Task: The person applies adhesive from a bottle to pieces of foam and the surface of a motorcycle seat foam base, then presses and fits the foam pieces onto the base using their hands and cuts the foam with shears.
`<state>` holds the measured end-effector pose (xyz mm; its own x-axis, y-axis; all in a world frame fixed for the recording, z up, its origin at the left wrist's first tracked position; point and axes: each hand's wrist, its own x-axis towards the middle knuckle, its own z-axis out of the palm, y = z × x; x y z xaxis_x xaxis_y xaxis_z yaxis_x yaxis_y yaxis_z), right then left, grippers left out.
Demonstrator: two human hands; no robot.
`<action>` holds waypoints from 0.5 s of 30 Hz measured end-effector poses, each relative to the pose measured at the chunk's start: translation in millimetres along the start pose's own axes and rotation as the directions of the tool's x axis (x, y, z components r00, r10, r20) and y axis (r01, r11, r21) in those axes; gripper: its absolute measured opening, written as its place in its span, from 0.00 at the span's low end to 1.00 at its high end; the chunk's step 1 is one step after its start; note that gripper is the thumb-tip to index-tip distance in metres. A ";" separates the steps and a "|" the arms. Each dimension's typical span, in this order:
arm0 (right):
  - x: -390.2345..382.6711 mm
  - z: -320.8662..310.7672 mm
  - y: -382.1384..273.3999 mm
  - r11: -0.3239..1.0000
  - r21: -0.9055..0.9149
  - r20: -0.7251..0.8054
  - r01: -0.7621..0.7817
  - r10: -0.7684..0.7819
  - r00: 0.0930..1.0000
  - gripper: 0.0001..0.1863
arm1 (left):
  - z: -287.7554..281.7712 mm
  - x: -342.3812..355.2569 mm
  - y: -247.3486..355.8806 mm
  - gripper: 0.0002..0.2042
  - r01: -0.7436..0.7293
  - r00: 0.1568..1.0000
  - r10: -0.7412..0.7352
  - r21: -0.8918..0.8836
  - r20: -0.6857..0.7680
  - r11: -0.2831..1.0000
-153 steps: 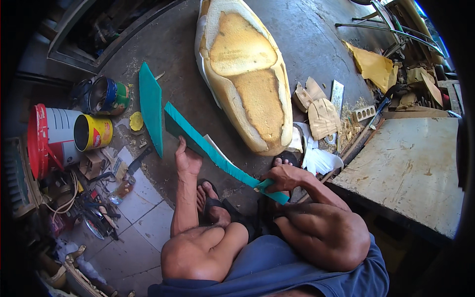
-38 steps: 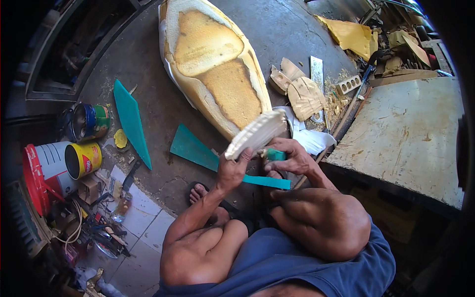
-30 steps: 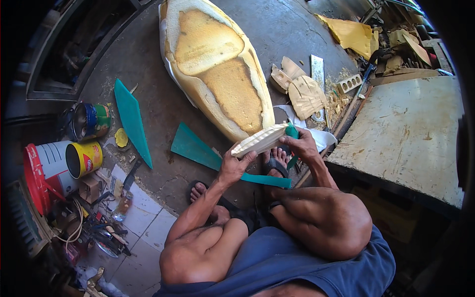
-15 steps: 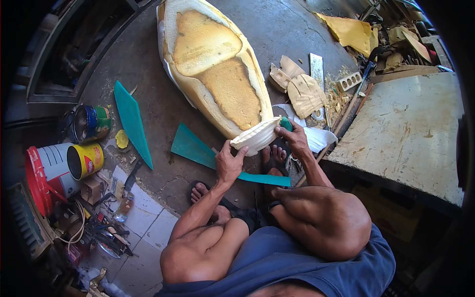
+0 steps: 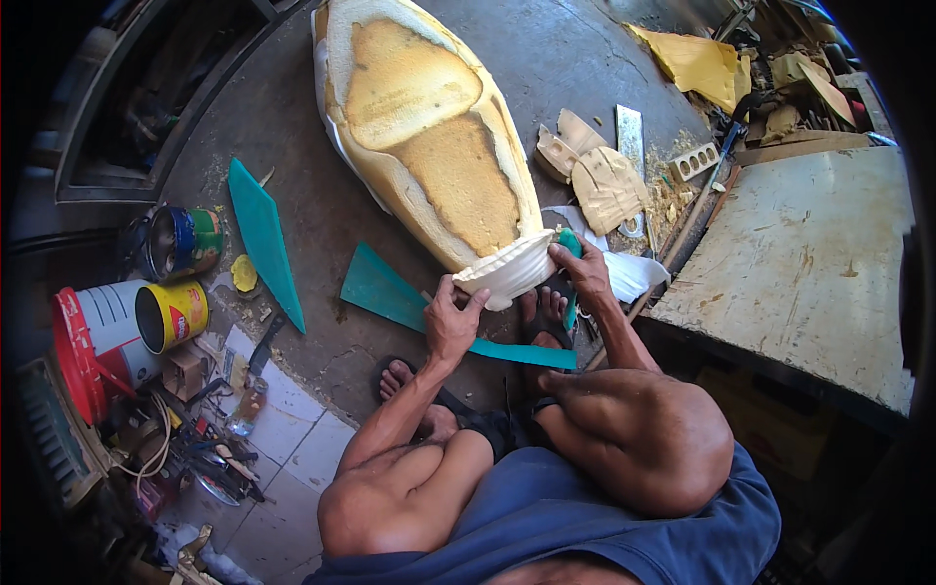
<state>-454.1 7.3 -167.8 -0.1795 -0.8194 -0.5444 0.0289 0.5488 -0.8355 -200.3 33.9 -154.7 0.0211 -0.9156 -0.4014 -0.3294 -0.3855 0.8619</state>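
Note:
A long padded seat (image 5: 468, 185), yellow foam with a pale worn border, lies on the floor with its narrow end toward me. At that near end is a white ribbed cover piece (image 5: 511, 271), its lower edge curved. My left hand (image 5: 451, 327) is closed on its left corner, thumb in front. The right corner is pinched by my right hand (image 5: 588, 273), beside a small green piece (image 5: 569, 242). Whether the cover is fastened to the seat I cannot tell. A green foam strip (image 5: 390, 291) runs behind my left hand and across to my right foot.
Another green piece (image 5: 263, 244) lies to the left. Beyond it stand a red-and-white bucket (image 5: 97, 341), a yellow can (image 5: 174, 314) and scattered hand tools. Beige foam scraps (image 5: 606, 190) and a metal-topped bench (image 5: 795, 273) are on the right.
Both hands keep their hold on the white cover piece. Its right side has turned slightly, and more green shows below my right fingers.

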 end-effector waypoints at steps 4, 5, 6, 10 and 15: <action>-7.8 -11.5 -51.6 0.984 0.096 -0.084 0.153 -0.145 0.986 0.21 | -20.9 22.6 34.3 0.12 -0.430 0.895 0.410 -0.094 -0.176 0.898; -3.4 -10.7 -66.1 0.982 0.073 -0.125 0.174 -0.164 0.978 0.21 | -35.9 31.4 50.4 0.11 -0.493 0.842 0.476 -0.005 -0.253 0.870; 5.6 -15.3 -73.6 0.985 0.004 -0.153 0.175 -0.172 0.973 0.23 | -50.5 45.0 62.7 0.10 -0.597 0.740 0.622 0.175 -0.257 0.783; 24.0 3.7 -88.2 0.927 -0.344 -0.166 0.152 -0.220 0.961 0.27 | -87.9 91.7 71.9 0.11 -0.525 0.659 0.752 0.725 0.014 0.446; 15.2 -14.4 -35.8 0.991 -0.129 -0.192 -0.020 -0.005 0.981 0.21 | -100.2 67.0 11.4 0.15 -0.366 0.816 0.515 0.454 -0.264 0.813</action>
<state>-472.1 -22.4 -145.1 -0.3647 -0.7754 -0.5154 -0.0945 0.5815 -0.8080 -108.0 -43.3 -140.7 0.0971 -0.9754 0.1980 -0.7037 0.0734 0.7067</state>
